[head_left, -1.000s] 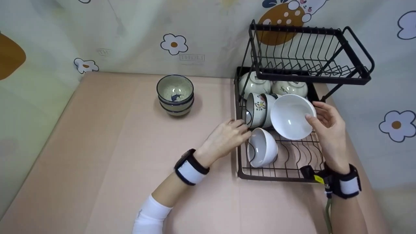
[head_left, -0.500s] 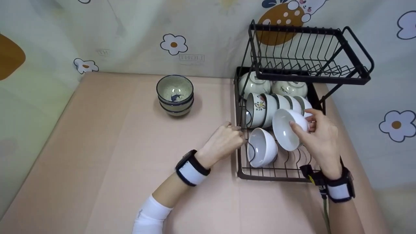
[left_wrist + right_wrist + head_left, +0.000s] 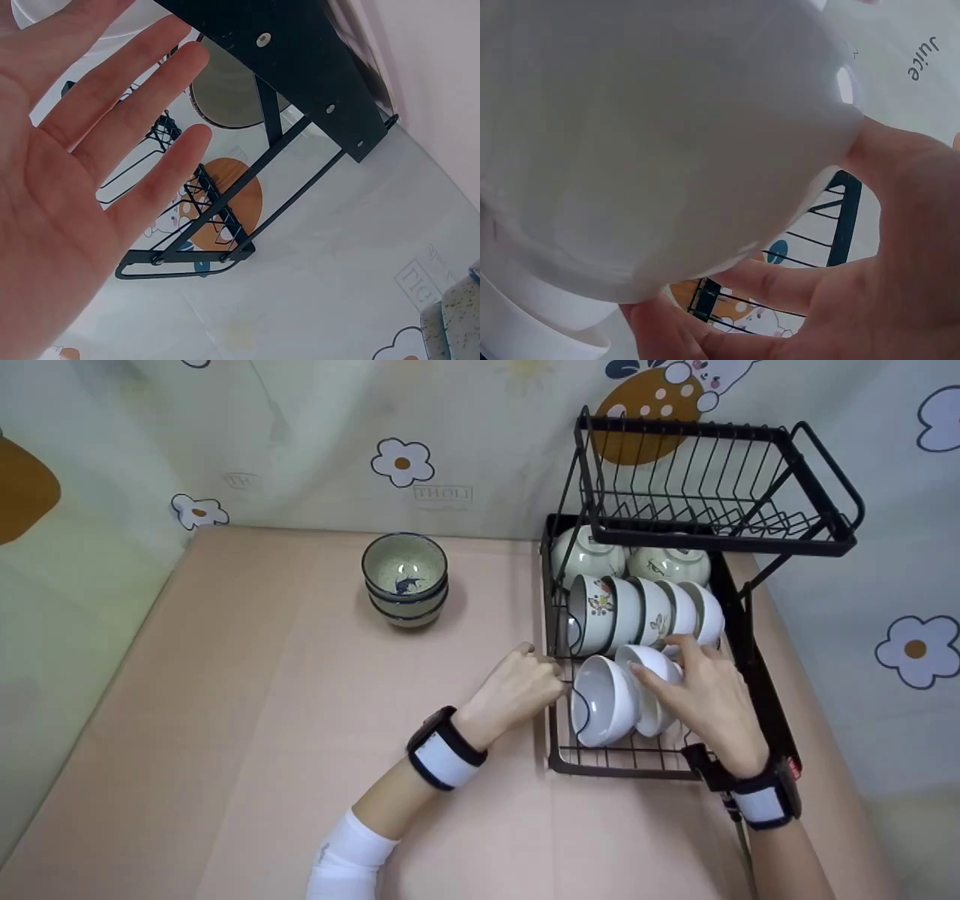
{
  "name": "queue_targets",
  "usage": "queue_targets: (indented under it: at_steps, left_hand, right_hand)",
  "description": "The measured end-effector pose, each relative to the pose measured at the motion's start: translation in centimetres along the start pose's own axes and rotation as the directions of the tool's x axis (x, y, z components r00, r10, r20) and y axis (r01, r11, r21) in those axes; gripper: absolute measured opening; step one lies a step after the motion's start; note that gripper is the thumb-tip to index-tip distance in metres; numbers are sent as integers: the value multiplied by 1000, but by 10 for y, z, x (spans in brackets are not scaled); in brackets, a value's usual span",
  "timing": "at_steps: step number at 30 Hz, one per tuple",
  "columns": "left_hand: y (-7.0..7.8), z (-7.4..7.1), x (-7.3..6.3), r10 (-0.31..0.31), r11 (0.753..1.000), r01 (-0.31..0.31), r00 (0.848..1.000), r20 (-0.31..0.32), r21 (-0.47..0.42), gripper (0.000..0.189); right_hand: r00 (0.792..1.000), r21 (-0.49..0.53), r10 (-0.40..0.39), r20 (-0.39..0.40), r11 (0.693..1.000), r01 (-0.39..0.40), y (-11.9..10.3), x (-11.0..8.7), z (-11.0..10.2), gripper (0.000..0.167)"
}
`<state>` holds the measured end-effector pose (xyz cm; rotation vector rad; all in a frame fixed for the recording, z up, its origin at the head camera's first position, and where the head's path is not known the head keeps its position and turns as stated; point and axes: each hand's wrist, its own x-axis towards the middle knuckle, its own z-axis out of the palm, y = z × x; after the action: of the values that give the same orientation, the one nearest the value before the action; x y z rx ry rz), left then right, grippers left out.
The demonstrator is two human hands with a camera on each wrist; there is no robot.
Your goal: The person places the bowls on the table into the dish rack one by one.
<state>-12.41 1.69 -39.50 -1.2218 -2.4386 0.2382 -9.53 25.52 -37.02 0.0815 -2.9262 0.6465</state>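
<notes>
My right hand [image 3: 709, 697] holds a white bowl [image 3: 652, 721] by its rim and outer wall, thumb on one side and fingers on the other. The bowl stands on edge in the lower tier of the black dish rack [image 3: 622, 771], right beside another white bowl [image 3: 606, 701] that is also on edge. In the right wrist view, the outside of the held bowl [image 3: 667, 157] fills much of the picture. My left hand [image 3: 517, 686] is at the rack's left side; the left wrist view shows its fingers [image 3: 142, 105] extended and slightly bent, with nothing in them.
Behind the white bowls, several patterned bowls [image 3: 592, 619] stand on edge in a row. Two upturned bowls [image 3: 589, 556] sit at the rack's back, under the raised upper tier [image 3: 720, 541]. A stack of grey-green bowls [image 3: 405, 611] stands on the table [image 3: 315, 675] to the left.
My right hand has brought the white bowl down, left and nearer, turning it on edge beside the other white bowl. The patterned row shows again. My left hand has drawn back slightly.
</notes>
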Motion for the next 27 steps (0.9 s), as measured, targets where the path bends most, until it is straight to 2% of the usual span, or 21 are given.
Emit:
queue_targets:
  at_steps: [13, 21, 27]
  left_hand:
    - [-1, -1, 0, 11, 1000, -11, 998, 61, 7, 22]
    - [-1, 0, 1, 15, 1000, -15, 998, 54, 11, 22]
    - [-1, 0, 0, 17, 1000, -18, 999, 52, 14, 23]
  right_hand:
    - [991, -59, 78, 112, 996, -71, -7, -2, 10, 74]
    - [989, -8, 31, 145, 1000, -30, -4, 0, 14, 64]
    - [988, -12, 8, 152, 1000, -6, -2, 1, 15, 60]
